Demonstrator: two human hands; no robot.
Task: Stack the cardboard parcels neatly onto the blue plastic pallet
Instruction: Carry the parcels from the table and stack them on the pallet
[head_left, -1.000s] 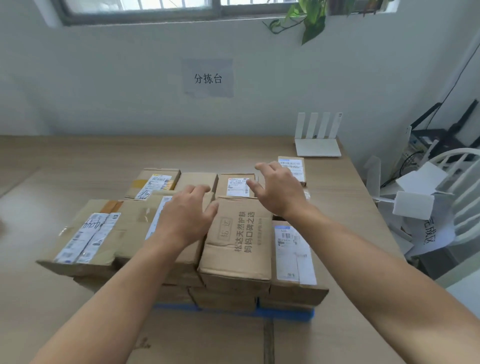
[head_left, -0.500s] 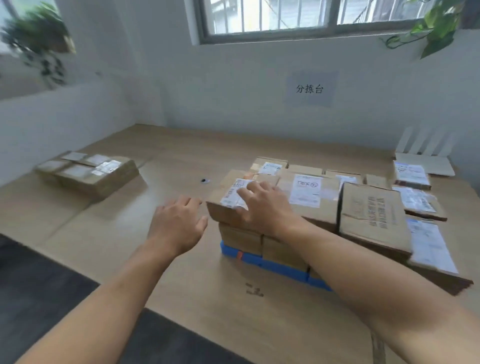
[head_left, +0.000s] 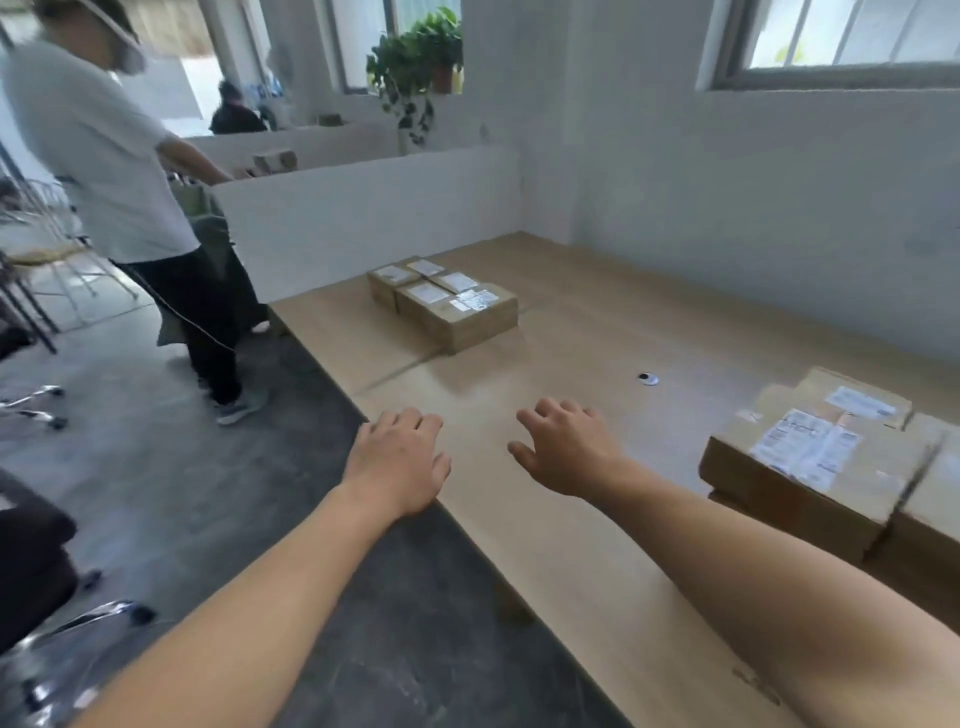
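Your left grip (head_left: 400, 462) and right grip (head_left: 566, 452) hover empty, fingers loose, over the tabletop (head_left: 571, 338) near its left edge. The stack (head_left: 810, 467) stands at the right edge, and the parcels (head_left: 447, 306) near the far-left corner are likely yet to fetch.

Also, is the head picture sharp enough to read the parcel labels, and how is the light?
Head view: the near brown cardboard parcels at the right edge are smeared by blur, labels unreadable; the far brown cardboard parcels are sharper, yet their labels are too small; the upper-right window is washed out bright; shadows on the light wooden table are soft.
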